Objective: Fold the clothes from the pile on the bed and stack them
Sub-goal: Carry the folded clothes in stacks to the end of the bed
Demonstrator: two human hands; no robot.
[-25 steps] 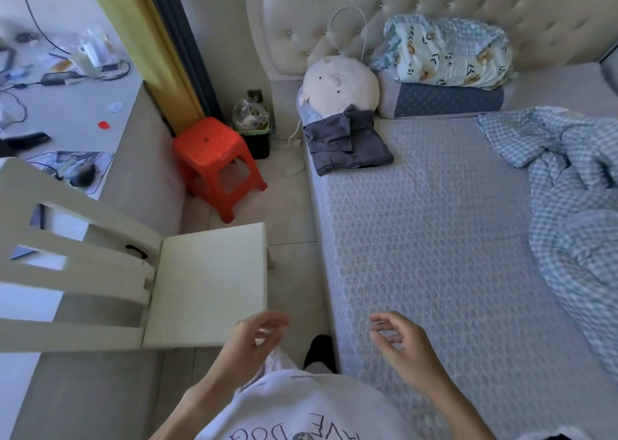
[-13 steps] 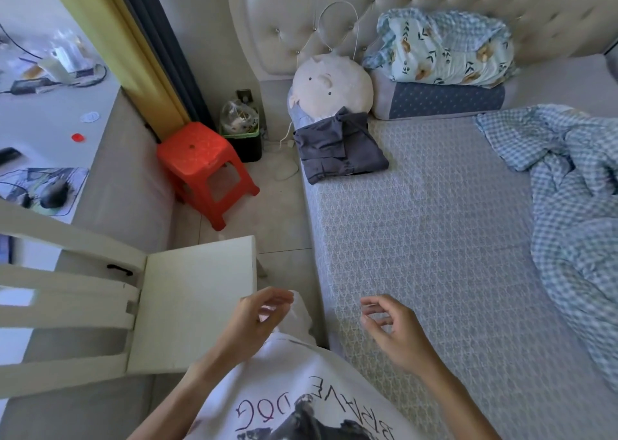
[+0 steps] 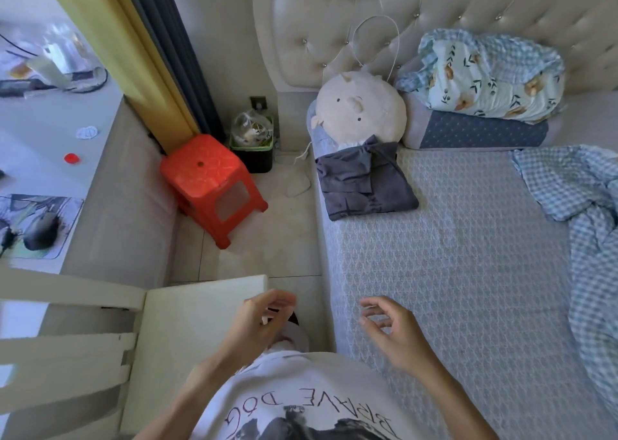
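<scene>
Head view, the only one. Both hands hang low in front of the chest, holding nothing. Left hand (image 3: pixel 259 319) hovers over the near corner of the white chair (image 3: pixel 200 322), fingers (image 3: pixel 284 297) loosely curled and slack. Right hand (image 3: pixel 393 329) hovers over the near edge of the bed (image 3: pixel 451 255), fingers (image 3: pixel 371 304) likewise loosely curled, not pinching anything and not touching the mattress as far as can be told.

Clothes: the only clear garment is a dark grey one (image 3: pixel 363 180), folded into a rough rectangle at the far left corner of the bed, partly tucked under a round pig cushion (image 3: pixel 361 108). It lies straight ahead of the hands and well apart from both. Its long axis runs roughly toward the headboard, slightly slanted, with the collar-like end toward the cushion and the plain end toward the person. It sits nearer the line of the right hand; the left would have to cross over the floor gap.

Blue checked cloth (image 3: pixel 582 225) lies rumpled along the right side of the bed, long axis running near to far. Whether it is bedding or part of the pile, cannot tell. The right hand is clearly the closer one to it.

Judgement: no loose pile is plainly in view; next move likely a reach by the right hand, forward or to the right.

Elsewhere: red stool (image 3: pixel 210 179) on the floor, pillows (image 3: pixel 481 105) at the headboard.
</scene>
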